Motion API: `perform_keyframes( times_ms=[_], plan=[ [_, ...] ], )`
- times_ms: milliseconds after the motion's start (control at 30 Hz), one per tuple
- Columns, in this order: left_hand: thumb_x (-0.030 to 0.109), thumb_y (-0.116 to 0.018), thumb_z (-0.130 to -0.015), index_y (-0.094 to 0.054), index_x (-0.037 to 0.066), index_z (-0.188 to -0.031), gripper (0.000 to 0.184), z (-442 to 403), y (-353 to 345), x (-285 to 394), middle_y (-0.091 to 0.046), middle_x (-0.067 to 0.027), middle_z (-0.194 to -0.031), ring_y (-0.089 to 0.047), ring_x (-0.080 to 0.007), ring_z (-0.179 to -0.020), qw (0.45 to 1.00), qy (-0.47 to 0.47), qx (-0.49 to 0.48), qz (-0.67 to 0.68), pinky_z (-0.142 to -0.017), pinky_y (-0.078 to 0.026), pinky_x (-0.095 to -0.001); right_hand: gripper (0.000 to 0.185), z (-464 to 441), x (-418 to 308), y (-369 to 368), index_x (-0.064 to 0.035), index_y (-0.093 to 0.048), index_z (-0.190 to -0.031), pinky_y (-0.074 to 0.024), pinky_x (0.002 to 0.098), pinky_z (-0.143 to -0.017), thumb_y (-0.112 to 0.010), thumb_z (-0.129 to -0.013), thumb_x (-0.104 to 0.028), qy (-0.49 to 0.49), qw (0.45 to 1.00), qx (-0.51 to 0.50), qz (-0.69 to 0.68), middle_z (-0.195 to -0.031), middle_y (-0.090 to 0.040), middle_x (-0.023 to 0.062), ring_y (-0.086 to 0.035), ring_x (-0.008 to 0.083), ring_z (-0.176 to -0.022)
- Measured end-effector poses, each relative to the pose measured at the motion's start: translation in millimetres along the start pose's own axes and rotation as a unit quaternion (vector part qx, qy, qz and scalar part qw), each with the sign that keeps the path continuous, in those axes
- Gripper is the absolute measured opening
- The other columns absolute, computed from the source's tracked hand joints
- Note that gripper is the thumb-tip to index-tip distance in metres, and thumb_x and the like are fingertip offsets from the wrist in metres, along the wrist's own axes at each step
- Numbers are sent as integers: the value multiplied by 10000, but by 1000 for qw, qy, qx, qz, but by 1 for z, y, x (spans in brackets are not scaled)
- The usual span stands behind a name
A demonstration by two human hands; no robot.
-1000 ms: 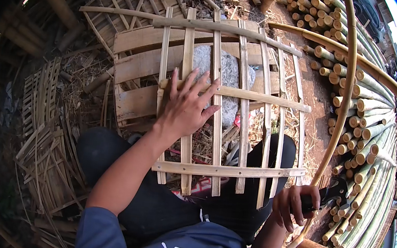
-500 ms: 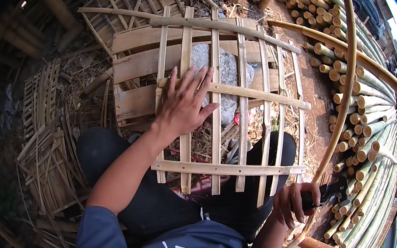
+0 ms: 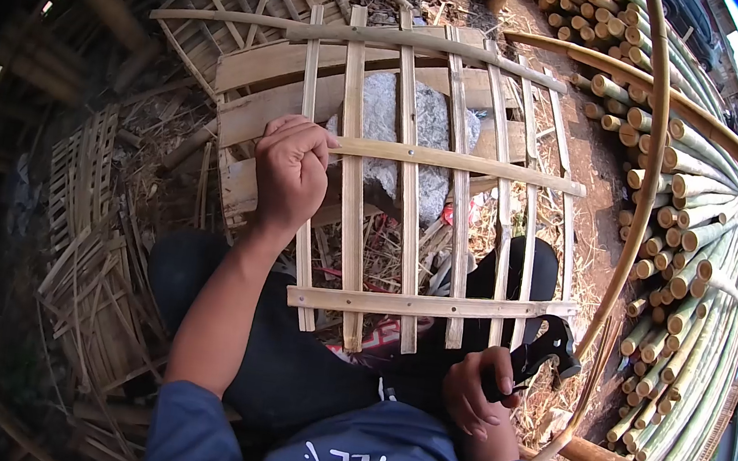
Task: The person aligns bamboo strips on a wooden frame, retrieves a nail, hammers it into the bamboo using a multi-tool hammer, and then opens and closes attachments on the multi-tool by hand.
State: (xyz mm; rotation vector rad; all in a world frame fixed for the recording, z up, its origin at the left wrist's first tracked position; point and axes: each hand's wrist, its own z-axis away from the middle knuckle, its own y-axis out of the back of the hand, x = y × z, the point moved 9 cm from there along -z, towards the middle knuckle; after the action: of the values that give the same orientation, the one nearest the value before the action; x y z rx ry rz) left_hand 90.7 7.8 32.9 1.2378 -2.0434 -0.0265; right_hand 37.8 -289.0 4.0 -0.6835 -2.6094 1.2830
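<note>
A bamboo lattice [image 3: 433, 307], made of several upright slats fastened to three crosspieces, lies across my front above my knees. My left hand [image 3: 292, 170] is closed around the left end of the middle crosspiece, by the outermost slat. What its fingers grip on the far side is hidden. In my right hand [image 3: 478, 393] is a black hand tool [image 3: 549, 340] with a broad head, held near the lattice's lower right corner; its exact kind is unclear. Beneath the slats sits a grey stone block [image 3: 433, 119].
Wooden planks [image 3: 254, 120] lie under the lattice's left part. Cut bamboo poles [image 3: 690, 238] are stacked on the right, behind a curved upright pole [image 3: 648, 173]. More slatted panels [image 3: 84, 186] and loose strips lie at left. Shavings cover the ground.
My left hand has gone from lying flat on the slats to gripping the middle crosspiece's left end. My right hand has moved left with the tool, toward the lattice's lower edge.
</note>
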Motion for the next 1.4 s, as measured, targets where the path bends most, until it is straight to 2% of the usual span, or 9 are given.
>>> perform_keyframes(
  times_ms=[233, 600, 700, 767, 900, 1000, 1100, 1300, 1400],
  plan=[
    [-36, -402, -730, -456, 23, -564, 184, 0, 3, -9, -604, -95, -565, -582, -285, -539, 999, 39, -25, 15, -856, -487, -404, 437, 8, 62, 0, 72, -549, -1186, -613, 460, -634, -752, -847, -114, -127, 985, 93, -65, -774, -621, 218, -673, 312, -714],
    [0, -446, -781, -490, 47, -588, 204, -4, 4, -18, -602, -64, -571, -614, -271, -609, 994, 48, -61, -81, -894, -464, -415, 393, 51, 125, 25, 59, -502, -1221, -590, 327, -643, -677, -878, -18, -410, 908, 90, 5, -971, -628, 204, -709, 283, -853],
    [296, -572, -899, -627, 59, -1054, 288, 3, 0, -24, -643, -128, -1056, -589, -300, -1060, 953, 80, -88, -280, -986, -412, -442, 429, 62, 137, 30, 79, -478, -1252, -582, 290, -604, -670, -883, -25, -444, 892, 90, 10, -984, -640, 184, -714, 257, -858],
    [579, -584, -903, -394, 3, -1455, 821, 18, -7, -53, -472, -223, -1398, -406, -398, -1332, 911, 146, -133, -361, -1091, -342, -476, 447, 64, 142, 31, 85, -469, -1270, -577, 271, -585, -664, -883, -27, -457, 885, 82, 3, -991, -642, 173, -716, 246, -860],
    [723, -575, -837, -258, -152, -1466, 1123, 35, -17, -99, -371, -374, -1449, -366, -453, -1370, 903, 307, -156, -258, -1137, -308, -512, 456, 65, 142, 34, 90, -459, -1271, -579, 278, -588, -666, -884, -32, -462, 883, 83, -8, -989, -640, 180, -717, 254, -868],
    [732, -628, -799, -211, -83, -1517, 1163, 47, -28, -114, -380, -326, -1483, -391, -445, -1379, 867, 431, -187, -164, -1133, -338, -469, 465, 66, 141, 36, 90, -451, -1274, -580, 281, -591, -672, -886, -41, -463, 882, 82, -9, -988, -639, 185, -717, 259, -871],
    [751, -655, -759, -408, -159, -1372, 1125, 44, -28, -118, -527, -382, -1299, -571, -433, -1187, 894, 392, -161, -144, -1030, -440, -461, 475, 67, 138, 35, 91, -445, -1276, -582, 282, -597, -680, -888, -50, -451, 887, 93, -21, -986, -638, 187, -715, 262, -866],
    [607, -744, -789, -637, -97, -914, 723, 45, -40, -121, -690, -258, -854, -700, -327, -860, 898, 407, -167, -12, -812, -527, -410, 492, 63, 134, 36, 99, -434, -1289, -583, 281, -596, -680, -886, -40, -438, 892, 103, -43, -977, -634, 197, -719, 266, -848],
    [511, -727, -868, -650, -47, -991, 576, 48, -41, -124, -681, -113, -855, -600, -143, -812, 884, 421, -198, -44, -788, -498, -332, 507, 61, 134, 36, 104, -423, -1325, -583, 281, -574, -655, -888, -2, -414, 904, 97, -47, -975, -632, 205, -732, 266, -827]
  ],
)
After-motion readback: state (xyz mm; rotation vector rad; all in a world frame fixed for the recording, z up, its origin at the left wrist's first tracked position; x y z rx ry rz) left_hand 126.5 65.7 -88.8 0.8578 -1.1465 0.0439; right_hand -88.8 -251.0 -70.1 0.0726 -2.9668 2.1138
